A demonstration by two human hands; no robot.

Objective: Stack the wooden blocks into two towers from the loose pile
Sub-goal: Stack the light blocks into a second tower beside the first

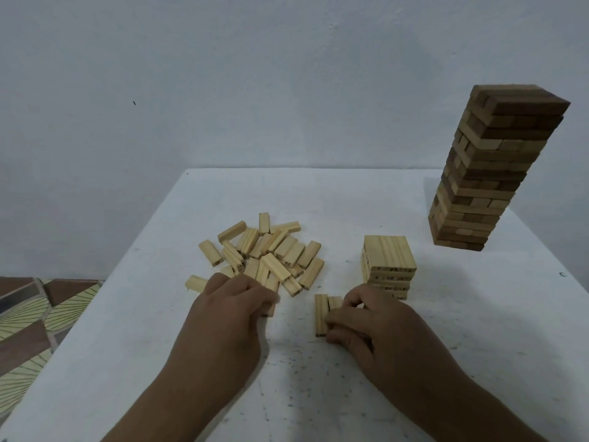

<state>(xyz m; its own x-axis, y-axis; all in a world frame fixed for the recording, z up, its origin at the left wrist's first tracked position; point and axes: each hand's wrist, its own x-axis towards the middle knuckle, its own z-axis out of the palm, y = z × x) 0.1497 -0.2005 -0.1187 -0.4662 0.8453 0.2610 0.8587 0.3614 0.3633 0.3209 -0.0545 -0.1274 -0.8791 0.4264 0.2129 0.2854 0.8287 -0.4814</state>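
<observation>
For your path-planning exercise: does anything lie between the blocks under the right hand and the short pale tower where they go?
Nothing visible does. The right hand holds the pale wooden blocks just in front of the short pale wooden tower; only bare white table lies between.

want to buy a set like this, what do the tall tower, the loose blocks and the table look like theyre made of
Tall tower: wood, mixed tan and dark brown blocks, matte, apparently stained. Loose blocks: pale wood, likely pine, with visible grain lines, unvarnished look, printed numbers on some ends. Table: white painted or laminated surface, scuffed with dark specks; core material cannot be told.
</observation>
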